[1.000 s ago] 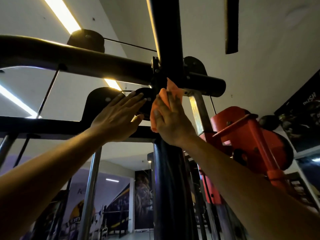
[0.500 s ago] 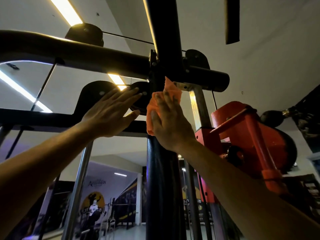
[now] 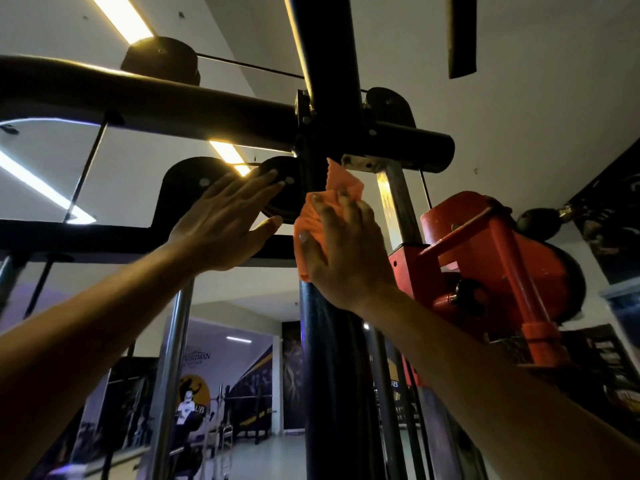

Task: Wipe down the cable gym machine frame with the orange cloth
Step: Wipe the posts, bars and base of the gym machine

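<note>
orange cloth (image 3: pixel 341 188), right hand (image 3: pixel 341 251) pressing it

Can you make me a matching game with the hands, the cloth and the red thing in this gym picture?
Things:
1. left hand
2. right hand
3. orange cloth
4. red pulley carriage

Descriptions:
A. pressed against the black upright post
B. sits on the chrome rail, right of the post
C. fingers straight, resting on a black pulley wheel
D. pushes the cloth onto the post

Pairs: 1-C, 2-D, 3-A, 4-B
</note>
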Motion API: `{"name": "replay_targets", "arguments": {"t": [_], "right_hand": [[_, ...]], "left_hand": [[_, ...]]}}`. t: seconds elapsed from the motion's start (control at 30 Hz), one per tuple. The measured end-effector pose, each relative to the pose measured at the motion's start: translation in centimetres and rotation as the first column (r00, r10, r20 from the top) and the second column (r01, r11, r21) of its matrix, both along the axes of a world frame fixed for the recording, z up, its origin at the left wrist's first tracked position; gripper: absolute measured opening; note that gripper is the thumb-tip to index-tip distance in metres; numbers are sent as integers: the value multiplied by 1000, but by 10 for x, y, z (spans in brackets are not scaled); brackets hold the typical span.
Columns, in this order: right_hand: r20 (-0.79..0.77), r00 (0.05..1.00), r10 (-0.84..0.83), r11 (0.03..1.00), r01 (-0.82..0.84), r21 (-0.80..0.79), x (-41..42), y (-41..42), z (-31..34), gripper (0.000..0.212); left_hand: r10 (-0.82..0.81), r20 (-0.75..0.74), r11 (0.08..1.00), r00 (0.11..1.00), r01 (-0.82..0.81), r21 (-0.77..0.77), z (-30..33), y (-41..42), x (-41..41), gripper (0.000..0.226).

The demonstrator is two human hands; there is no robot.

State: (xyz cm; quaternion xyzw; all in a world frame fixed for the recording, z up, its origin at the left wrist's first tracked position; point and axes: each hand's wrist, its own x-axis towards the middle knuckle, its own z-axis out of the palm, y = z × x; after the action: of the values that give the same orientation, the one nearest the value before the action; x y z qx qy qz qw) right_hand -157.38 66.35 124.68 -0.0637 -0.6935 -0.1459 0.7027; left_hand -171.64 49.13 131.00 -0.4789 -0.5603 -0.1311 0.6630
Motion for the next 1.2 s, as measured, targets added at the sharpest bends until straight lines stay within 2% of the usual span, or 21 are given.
{"name": "replay_targets", "arguments": {"t": [0.1,0.2,0.33,0.43,0.53,0.7,0.8,0.97,1.13,1.2], "right_hand": [[24,998,63,998,-63,21,-4,5,16,67],[57,983,177,983,-173,-66,-5,0,35,69],[-30,999,27,1000,-27,-13,-3,-6,7,74],[-17,998,-59,998,59,-22,-3,-3,-25,81],[-19,999,-37,997,36,-67,0,-1,-18,89],[-25,999,-32,994,29,-104,-3,-6,16,82],[47,995,86,991,-80,-107,-4,-3,-2,80],[106,991,82,995,-76,-63,1,8,-58,71],[135,979,154,981,-135,-140,11,-7,-31,74],[122,986,118,986,-101,-131,7,-10,-25,77]], "left_hand": [[12,-2,1000,1000,-12,-12,1,0,-2,75],[17,-7,1000,1000,-17,-26,0,-1,-1,76],[-2,-2,999,1000,2,-37,-1,-3,3,76],[-15,11,999,1000,15,-34,-2,-3,5,77],[-14,25,999,1000,15,-30,-2,-4,9,78],[-21,32,999,999,22,-32,-4,-6,11,79],[-25,25,999,999,26,-34,-4,-5,10,78],[-23,26,999,999,24,-25,-17,-1,7,69],[-13,-3,999,1000,13,-50,-32,5,0,63],[-30,16,998,999,30,-50,-34,5,0,62]]}}
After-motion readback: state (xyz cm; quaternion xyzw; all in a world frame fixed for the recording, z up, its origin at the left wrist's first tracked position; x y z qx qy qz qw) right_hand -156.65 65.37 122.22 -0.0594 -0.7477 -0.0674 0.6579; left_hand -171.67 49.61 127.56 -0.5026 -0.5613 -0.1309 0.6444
